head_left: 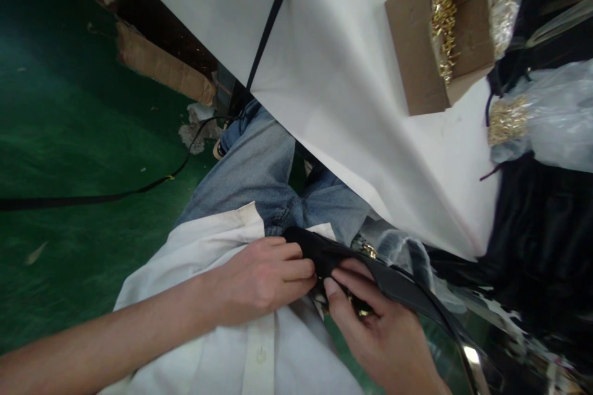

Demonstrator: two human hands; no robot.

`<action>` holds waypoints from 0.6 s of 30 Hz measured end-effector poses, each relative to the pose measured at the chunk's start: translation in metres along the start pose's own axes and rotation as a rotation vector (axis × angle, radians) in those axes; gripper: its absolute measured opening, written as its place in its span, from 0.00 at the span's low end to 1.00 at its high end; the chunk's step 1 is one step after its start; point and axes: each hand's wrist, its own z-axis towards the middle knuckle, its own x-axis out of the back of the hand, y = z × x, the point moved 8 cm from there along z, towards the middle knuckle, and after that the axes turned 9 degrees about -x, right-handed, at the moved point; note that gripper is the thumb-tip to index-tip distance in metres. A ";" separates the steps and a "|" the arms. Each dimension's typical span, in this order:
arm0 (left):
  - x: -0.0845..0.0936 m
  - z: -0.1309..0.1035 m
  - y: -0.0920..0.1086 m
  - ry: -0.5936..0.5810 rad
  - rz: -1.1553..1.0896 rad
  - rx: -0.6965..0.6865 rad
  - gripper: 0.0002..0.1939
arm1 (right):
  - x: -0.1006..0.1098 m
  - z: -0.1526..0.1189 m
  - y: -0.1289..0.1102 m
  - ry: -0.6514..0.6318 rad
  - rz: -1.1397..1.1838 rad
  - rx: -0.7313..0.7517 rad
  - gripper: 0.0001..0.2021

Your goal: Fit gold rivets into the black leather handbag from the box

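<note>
Across my lap lies a black leather-like strap (403, 287), its near end broad and its far part running off to the lower right. My left hand (264, 274) is closed on the strap's left end, fingers curled over it. Just right of it, my right hand (375, 333) grips the same piece, with thumb and fingers pinching near its lower edge. Small gold-coloured metal parts (362, 307) show between the right fingers. What lies right at the fingertips is partly hidden.
A white-covered table (324, 74) carries an open cardboard box (417, 49) of gold metal pieces. Beside it are a clear plastic bag (565, 114) and black material (542, 216). Another carton (162, 65) stands on the green floor (92, 136), where a black strip (115, 197) trails.
</note>
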 end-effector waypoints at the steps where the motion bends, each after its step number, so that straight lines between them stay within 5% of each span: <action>1: 0.000 0.000 0.000 -0.001 -0.005 -0.002 0.13 | 0.000 0.001 0.002 0.010 0.010 -0.029 0.12; 7: -0.004 -0.005 -0.002 0.024 -0.041 0.019 0.13 | -0.003 0.002 0.012 -0.079 0.139 -0.234 0.08; 18: -0.005 -0.010 -0.007 0.062 -0.154 0.079 0.13 | -0.011 -0.020 0.042 -0.232 0.178 -0.354 0.14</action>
